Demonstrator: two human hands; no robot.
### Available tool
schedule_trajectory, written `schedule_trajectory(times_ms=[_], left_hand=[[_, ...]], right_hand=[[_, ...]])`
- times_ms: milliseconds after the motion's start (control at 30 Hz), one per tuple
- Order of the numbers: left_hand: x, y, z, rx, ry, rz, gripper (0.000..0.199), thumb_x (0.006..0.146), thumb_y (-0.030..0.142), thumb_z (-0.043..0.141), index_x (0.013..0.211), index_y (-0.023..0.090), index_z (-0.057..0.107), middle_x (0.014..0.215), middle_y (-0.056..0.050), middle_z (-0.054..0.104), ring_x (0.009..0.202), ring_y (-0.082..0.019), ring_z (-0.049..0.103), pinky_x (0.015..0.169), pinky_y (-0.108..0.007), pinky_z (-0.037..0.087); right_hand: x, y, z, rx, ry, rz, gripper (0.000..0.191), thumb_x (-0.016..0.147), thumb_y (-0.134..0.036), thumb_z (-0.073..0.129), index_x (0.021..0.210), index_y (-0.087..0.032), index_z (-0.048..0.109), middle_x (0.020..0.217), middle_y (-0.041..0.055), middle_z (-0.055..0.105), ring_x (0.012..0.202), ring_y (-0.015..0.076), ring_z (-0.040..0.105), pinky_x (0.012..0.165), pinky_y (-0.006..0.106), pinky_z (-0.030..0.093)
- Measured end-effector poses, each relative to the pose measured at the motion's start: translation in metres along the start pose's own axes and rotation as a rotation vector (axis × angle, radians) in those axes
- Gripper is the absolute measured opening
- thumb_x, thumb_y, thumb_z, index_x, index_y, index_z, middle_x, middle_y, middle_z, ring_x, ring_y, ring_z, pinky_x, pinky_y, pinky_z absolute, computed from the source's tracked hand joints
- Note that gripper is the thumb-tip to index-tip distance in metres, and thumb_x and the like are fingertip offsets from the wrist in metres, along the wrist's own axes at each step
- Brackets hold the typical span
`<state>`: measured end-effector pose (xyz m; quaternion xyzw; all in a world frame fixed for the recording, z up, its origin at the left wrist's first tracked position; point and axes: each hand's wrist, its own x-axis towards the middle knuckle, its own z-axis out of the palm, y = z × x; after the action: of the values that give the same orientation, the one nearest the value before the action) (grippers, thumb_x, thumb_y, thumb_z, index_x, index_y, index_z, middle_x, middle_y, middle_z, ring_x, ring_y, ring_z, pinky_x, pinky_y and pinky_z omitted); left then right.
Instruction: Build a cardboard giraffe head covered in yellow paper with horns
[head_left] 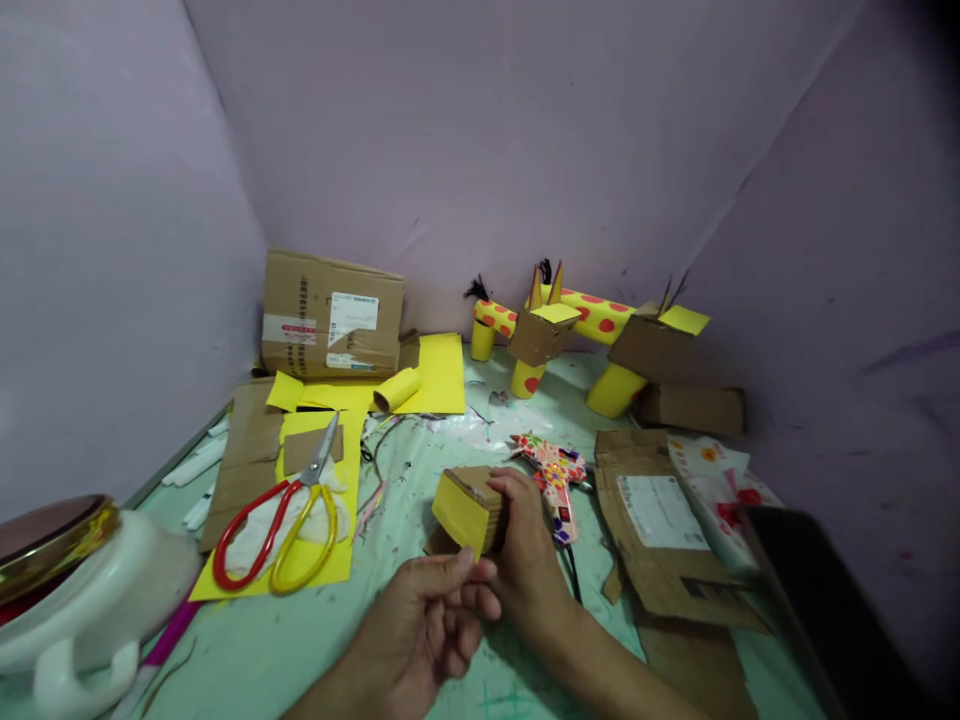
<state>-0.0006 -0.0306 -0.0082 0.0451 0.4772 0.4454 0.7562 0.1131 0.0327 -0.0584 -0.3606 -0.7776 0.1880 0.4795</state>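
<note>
Gripping a small cardboard box [489,520] from its right side, the right hand [529,560] curls round so that some of its fingers are out of sight; the left hand [442,615] pinches the lower tip of the yellow paper [459,515] on the box's front between thumb and fingers, its other fingers loosely curled. The box is at the centre front of the table, its underside hidden. A dark object [832,610] at the right edge is blurred and cut off, and a white vessel [161,570] is cropped at the left, its lid concealing whatever is inside. The large carton [386,320] at the rear left does not show its interior; what the plastic bag [712,480] on the right contains is unclear. Scissors [309,478] lie on yellow sheets, a flowered glue gun [555,475] just beyond the right hand. Three spotted figures [541,340] stand near the back, the rightmost smeared by blur. The pale green table [292,650] is stained and scattered with scraps, enclosed by lavender walls [487,130].
</note>
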Motion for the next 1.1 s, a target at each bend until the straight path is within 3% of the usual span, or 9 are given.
schedule_trajectory(times_ms=[133, 367, 667, 1100], left_hand=[[-0.002, 0.0, 0.003, -0.133, 0.087, -0.078, 0.018, 0.077, 0.016, 0.056, 0.062, 0.009, 0.063, 0.045, 0.0, 0.057, 0.026, -0.002, 0.04, 0.026, -0.01, 0.021], [-0.003, 0.012, -0.001, -0.094, 0.129, 0.039, 0.033, 0.075, 0.013, 0.046, 0.044, 0.009, 0.055, 0.033, 0.001, 0.046, 0.021, -0.002, 0.032, 0.025, -0.012, 0.016], [-0.013, 0.026, 0.002, -0.134, 0.102, -0.066, 0.037, 0.076, 0.015, 0.039, 0.041, 0.011, 0.052, 0.03, 0.003, 0.039, 0.02, -0.002, 0.026, 0.025, -0.012, 0.013], [-0.014, 0.037, -0.002, -0.077, 0.166, 0.03, 0.032, 0.069, 0.013, 0.044, 0.038, 0.011, 0.053, 0.028, 0.002, 0.039, 0.018, -0.003, 0.027, 0.023, -0.012, 0.014]], right_hand=[[0.0, -0.001, -0.001, -0.064, 0.026, -0.039, 0.057, 0.067, -0.011, 0.057, 0.117, -0.023, 0.032, 0.118, 0.0136, 0.042, 0.11, 0.0288, 0.046, 0.09, 0.048, 0.042], [0.002, -0.004, -0.002, -0.048, 0.024, -0.038, 0.056, 0.065, -0.002, 0.052, 0.113, -0.024, 0.035, 0.116, 0.0117, 0.043, 0.109, 0.0267, 0.048, 0.09, 0.046, 0.043], [0.005, 0.002, -0.006, -0.071, 0.046, -0.108, 0.061, 0.063, 0.004, 0.048, 0.115, -0.024, 0.034, 0.119, 0.0122, 0.041, 0.114, 0.0262, 0.045, 0.093, 0.048, 0.042], [0.006, 0.002, -0.008, -0.098, -0.009, -0.131, 0.066, 0.061, 0.007, 0.046, 0.117, -0.026, 0.033, 0.122, 0.0117, 0.042, 0.117, 0.0258, 0.046, 0.095, 0.047, 0.042]])
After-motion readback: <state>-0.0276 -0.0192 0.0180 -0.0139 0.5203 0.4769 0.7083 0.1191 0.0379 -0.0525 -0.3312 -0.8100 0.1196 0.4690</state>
